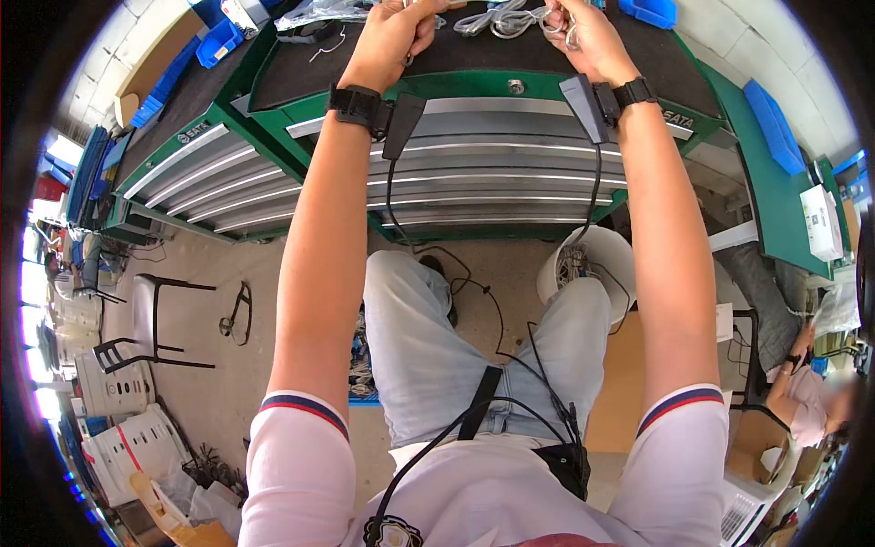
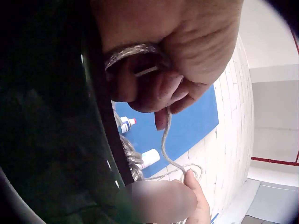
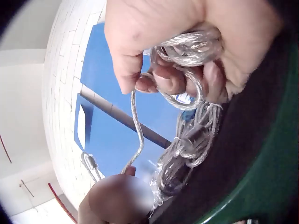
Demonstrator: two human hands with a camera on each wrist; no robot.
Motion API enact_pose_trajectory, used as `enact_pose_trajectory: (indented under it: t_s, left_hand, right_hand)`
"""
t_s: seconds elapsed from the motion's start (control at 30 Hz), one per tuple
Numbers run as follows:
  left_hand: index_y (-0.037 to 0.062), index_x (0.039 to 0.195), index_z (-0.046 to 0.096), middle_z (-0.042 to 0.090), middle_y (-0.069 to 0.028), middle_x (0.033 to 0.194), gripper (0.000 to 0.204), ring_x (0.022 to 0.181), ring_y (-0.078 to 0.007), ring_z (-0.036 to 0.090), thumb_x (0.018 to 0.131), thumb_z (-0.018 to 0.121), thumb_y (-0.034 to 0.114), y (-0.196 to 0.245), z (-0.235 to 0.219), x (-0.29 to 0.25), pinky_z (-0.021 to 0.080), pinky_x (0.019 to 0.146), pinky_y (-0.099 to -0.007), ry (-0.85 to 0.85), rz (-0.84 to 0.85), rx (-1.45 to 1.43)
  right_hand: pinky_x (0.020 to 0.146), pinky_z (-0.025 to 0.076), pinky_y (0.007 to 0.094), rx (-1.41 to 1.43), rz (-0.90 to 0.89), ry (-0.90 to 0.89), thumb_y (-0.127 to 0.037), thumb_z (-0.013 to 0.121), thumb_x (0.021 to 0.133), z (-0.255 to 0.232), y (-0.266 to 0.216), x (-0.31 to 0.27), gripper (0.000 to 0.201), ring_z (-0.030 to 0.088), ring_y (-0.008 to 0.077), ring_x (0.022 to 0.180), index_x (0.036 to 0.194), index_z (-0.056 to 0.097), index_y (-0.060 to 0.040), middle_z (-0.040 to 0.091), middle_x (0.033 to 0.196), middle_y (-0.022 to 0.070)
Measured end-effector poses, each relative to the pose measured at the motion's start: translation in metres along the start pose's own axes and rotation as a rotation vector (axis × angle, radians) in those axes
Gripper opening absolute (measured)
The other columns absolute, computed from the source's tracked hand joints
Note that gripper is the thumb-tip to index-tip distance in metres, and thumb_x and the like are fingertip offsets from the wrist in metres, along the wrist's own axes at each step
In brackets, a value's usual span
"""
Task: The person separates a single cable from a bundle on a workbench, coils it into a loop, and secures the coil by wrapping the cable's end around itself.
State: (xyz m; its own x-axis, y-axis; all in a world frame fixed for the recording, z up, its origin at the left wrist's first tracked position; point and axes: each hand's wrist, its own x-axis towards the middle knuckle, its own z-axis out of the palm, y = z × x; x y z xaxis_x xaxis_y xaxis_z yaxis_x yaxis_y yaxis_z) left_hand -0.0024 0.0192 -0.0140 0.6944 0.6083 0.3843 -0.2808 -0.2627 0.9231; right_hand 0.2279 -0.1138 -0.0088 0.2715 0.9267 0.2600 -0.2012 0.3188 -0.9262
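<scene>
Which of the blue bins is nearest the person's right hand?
The small bin at the dark benchtop's far right corner, just beyond the right hand. The others lie farther off, toward the left or on the green surface at right.

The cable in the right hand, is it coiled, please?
Mostly coiled: loops of cable lie bunched in the right hand, one strand leading out.

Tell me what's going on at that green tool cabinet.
A person is handling a clear-coated cable at the green cabinet. The right hand grips several loops of it and the left hand curls round another part, with a length running between them. Another bundle lies on the dark top.
</scene>
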Motion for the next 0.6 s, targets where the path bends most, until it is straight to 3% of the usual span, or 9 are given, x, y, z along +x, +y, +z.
enact_pose_trajectory:
  t_s: [0.07,0.13,0.17,0.23,0.33,0.47,0.53,0.6]
  left_hand:
    - [0.0045,0.088,0.065,0.041,0.0043,0.061,0.019,0.049,-0.0063,0.035,0.098,0.06,0.02,0.003,0.005,-0.005,0.025,0.047,-0.024,-0.005,0.007,0.068]
    - [0.0033,0.091,0.069,0.038,0.0059,0.06,0.023,0.048,-0.0054,0.033,0.098,0.06,0.023,0.005,0.006,-0.007,0.025,0.047,-0.0241,-0.01,0.013,0.136]
    - [0.0027,0.096,0.07,0.038,0.0061,0.06,0.024,0.048,-0.0051,0.033,0.099,0.059,0.024,0.002,0.004,-0.004,0.024,0.047,-0.0239,-0.048,0.004,0.14]
    - [0.0021,0.102,0.072,0.037,0.0064,0.06,0.027,0.049,-0.0048,0.033,0.1,0.058,0.025,-0.001,0.0,-0.001,0.024,0.047,-0.0237,-0.086,-0.006,0.144]
    - [0.0019,0.104,0.072,0.037,0.006,0.061,0.028,0.049,-0.0048,0.033,0.1,0.058,0.027,0.002,0.001,-0.003,0.025,0.047,-0.0236,-0.112,-0.003,0.194]
    - [0.0009,0.106,0.071,0.044,0.0049,0.064,0.033,0.054,-0.0058,0.04,0.1,0.058,0.03,0.005,0.004,-0.006,0.029,0.051,-0.0234,-0.102,-0.008,0.179]
    - [0.0005,0.107,0.071,0.049,0.004,0.066,0.035,0.058,-0.0066,0.046,0.1,0.058,0.033,0.011,0.009,-0.007,0.034,0.054,-0.023,-0.095,-0.009,0.171]
    - [0.0009,0.092,0.067,0.061,-0.0058,0.063,0.025,0.045,-0.012,0.048,0.097,0.053,0.021,0.015,0.015,-0.006,0.035,0.042,-0.0237,-0.015,-0.058,0.107]
  right_hand:
    - [0.045,0.031,0.0207,0.069,-0.003,-0.076,-0.033,0.064,0.097,-0.008,0.006,0.007,0.03,0.045,0.0059,0.051,0.077,0.058,-0.0102,0.048,0.06,-0.0039]
    - [0.05,0.039,0.0189,0.099,0.027,0.139,-0.029,0.061,0.097,-0.006,0.009,0.012,0.024,0.055,0.0084,0.062,0.085,0.062,-0.0076,0.06,0.072,0.0015]
    - [0.05,0.039,0.0189,0.099,0.027,0.139,-0.029,0.061,0.097,-0.01,0.01,0.015,0.024,0.055,0.0084,0.062,0.085,0.062,-0.0076,0.06,0.072,0.0015]
    - [0.057,0.045,0.0193,0.144,0.058,-0.05,-0.026,0.06,0.096,-0.019,0.014,0.021,0.021,0.061,0.0113,0.072,0.092,0.064,-0.0056,0.067,0.086,0.0069]
    - [0.059,0.047,0.0212,0.141,0.079,-0.068,-0.026,0.059,0.097,-0.021,0.016,0.021,0.021,0.064,0.0122,0.075,0.094,0.065,-0.0056,0.071,0.09,0.0075]
    - [0.063,0.048,0.0233,0.118,0.077,-0.063,-0.026,0.06,0.098,-0.014,0.012,0.016,0.02,0.062,0.0131,0.072,0.09,0.063,-0.008,0.066,0.08,0.0028]
    - [0.061,0.044,0.0247,0.236,0.051,0.011,-0.027,0.06,0.098,-0.009,0.013,0.016,0.024,0.054,0.0124,0.062,0.08,0.056,-0.0124,0.054,0.066,-0.0021]
    - [0.059,0.041,0.0254,0.244,0.052,-0.015,-0.027,0.06,0.098,-0.006,0.009,0.013,0.026,0.049,0.0119,0.059,0.077,0.052,-0.0141,0.047,0.062,-0.0032]
